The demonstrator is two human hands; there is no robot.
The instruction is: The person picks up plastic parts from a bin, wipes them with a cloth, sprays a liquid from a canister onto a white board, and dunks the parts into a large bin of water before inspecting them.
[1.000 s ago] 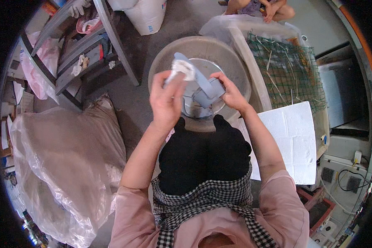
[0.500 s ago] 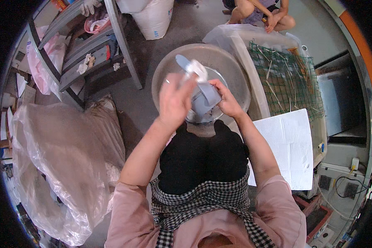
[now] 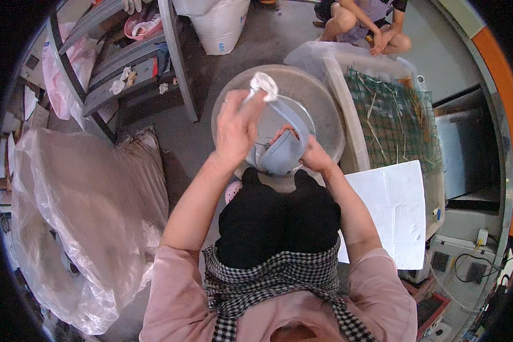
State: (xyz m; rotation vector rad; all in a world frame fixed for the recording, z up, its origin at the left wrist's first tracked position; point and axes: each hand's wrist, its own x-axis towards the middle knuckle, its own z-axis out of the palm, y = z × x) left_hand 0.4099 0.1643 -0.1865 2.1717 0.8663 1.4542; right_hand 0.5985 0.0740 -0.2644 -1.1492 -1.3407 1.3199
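Observation:
My right hand (image 3: pixel 315 155) grips a blue-grey plastic piece (image 3: pixel 284 155) with a long curved band. Some fingertips show through the gap between the band and the broad lower part. A crumpled white cloth (image 3: pixel 263 85) is pinched in the fingers of my left hand (image 3: pixel 236 125), close to the band's upper end; that hand is slightly blurred. Both hands are over a large round grey basin (image 3: pixel 221 108) in front of my knees. Inside it, a smaller round thing with a shiny rim (image 3: pixel 309 113) is partly hidden by the plastic piece.
A white foam sheet (image 3: pixel 385 211) lies to the right, below a pale tub (image 3: pixel 353 122) covered with green netting (image 3: pixel 387 114). Clear plastic bagging (image 3: pixel 68 228) fills the left. Beyond stand a metal rack (image 3: pixel 179 68), a white sack (image 3: pixel 219 28) and a crouching person (image 3: pixel 362 25).
The plastic piece has turned in my right hand, so its curved band now arches upward. My left hand has shifted slightly left with the cloth.

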